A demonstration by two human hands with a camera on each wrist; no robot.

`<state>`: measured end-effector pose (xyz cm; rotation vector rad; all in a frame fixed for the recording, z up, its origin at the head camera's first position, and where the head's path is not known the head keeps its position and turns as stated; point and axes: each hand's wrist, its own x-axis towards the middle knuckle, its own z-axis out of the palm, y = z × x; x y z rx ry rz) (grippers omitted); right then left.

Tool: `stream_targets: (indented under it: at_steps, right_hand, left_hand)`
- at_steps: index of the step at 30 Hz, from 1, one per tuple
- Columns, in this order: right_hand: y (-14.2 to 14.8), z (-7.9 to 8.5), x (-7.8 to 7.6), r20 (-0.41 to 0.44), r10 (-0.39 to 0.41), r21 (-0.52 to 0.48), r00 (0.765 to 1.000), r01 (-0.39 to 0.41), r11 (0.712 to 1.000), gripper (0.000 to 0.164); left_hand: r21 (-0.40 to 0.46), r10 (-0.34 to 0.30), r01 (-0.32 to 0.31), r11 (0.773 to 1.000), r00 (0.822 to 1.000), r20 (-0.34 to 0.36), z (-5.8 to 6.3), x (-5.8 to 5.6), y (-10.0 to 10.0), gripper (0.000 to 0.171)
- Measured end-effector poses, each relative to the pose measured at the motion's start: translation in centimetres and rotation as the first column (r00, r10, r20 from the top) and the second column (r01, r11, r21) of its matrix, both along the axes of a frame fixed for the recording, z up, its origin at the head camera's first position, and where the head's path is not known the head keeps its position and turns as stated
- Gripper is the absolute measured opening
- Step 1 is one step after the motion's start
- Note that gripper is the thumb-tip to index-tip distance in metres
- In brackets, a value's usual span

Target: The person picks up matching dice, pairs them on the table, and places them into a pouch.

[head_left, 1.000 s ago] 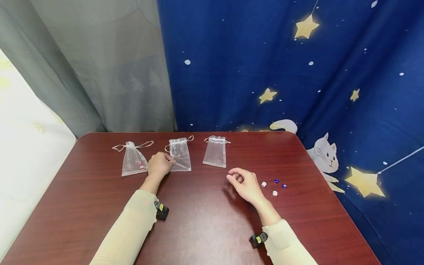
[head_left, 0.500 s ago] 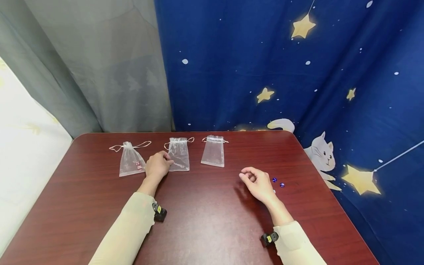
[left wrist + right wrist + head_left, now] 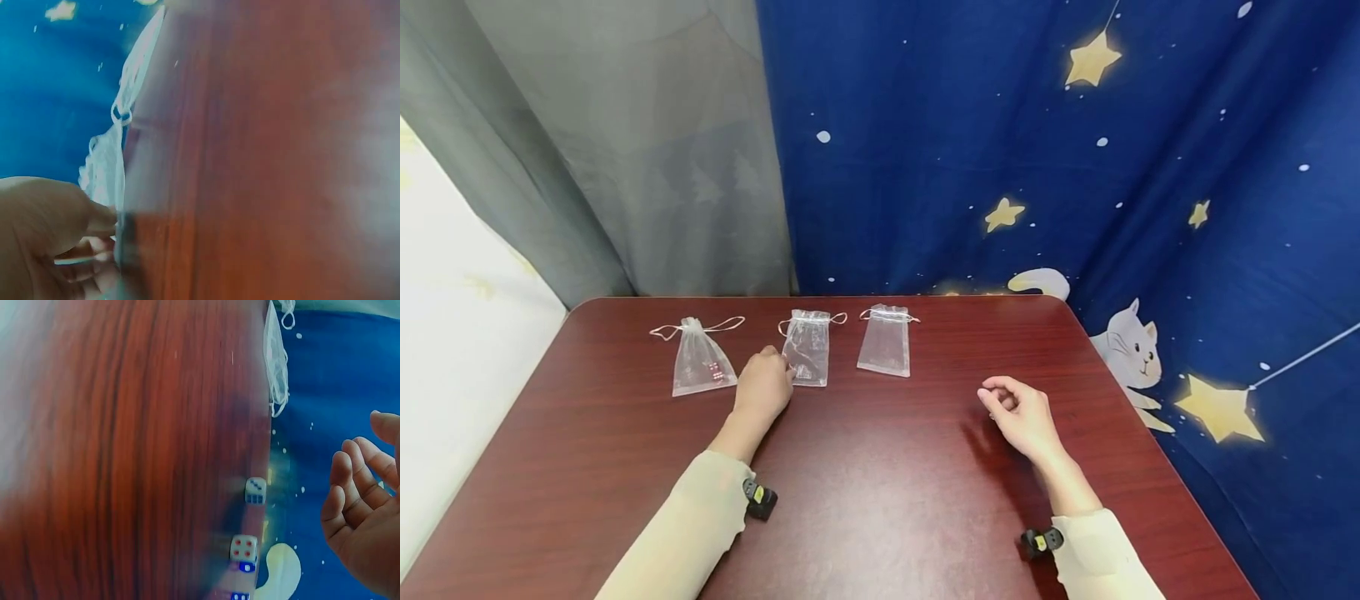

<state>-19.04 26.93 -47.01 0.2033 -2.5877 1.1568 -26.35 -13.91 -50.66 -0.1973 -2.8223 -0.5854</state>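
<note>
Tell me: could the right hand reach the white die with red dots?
Probably yes: the right hand looks empty and near the red-dotted white die, with nothing visible between them.

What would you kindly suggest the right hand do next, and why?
I would probably lower the right hand toward the white die showing four red pips: the loosely curled fingers appear to hold nothing, and the die sits loose on the tabletop nearby.

Head view downward, wrists low, shared tabletop (image 3: 865,492)
</note>
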Motion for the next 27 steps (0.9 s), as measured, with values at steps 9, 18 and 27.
stream_targets:
  at_steps: [9,18,27]
  right_hand:
    - [2.7,0.5,0.1,-0.014,-0.056,0.024,0.998,0.056,0.998,0.014]
    - [5.9,0.7,-1.7,-0.038,-0.141,0.151,0.989,0.145,0.978,0.015]
    - [7.3,-0.2,-2.0,0.033,-0.093,0.277,0.995,0.080,0.958,0.014]
  left_hand:
    - [-0.154,-0.111,0.122,0.981,0.991,0.078,1.3,3.4,0.5,0.020]
    - [-0.135,-0.142,0.171,0.976,0.969,0.200,1.3,4.6,0.5,0.049]
    - [-0.136,-0.135,0.162,0.977,0.972,0.192,1.5,4.5,0.5,0.051]
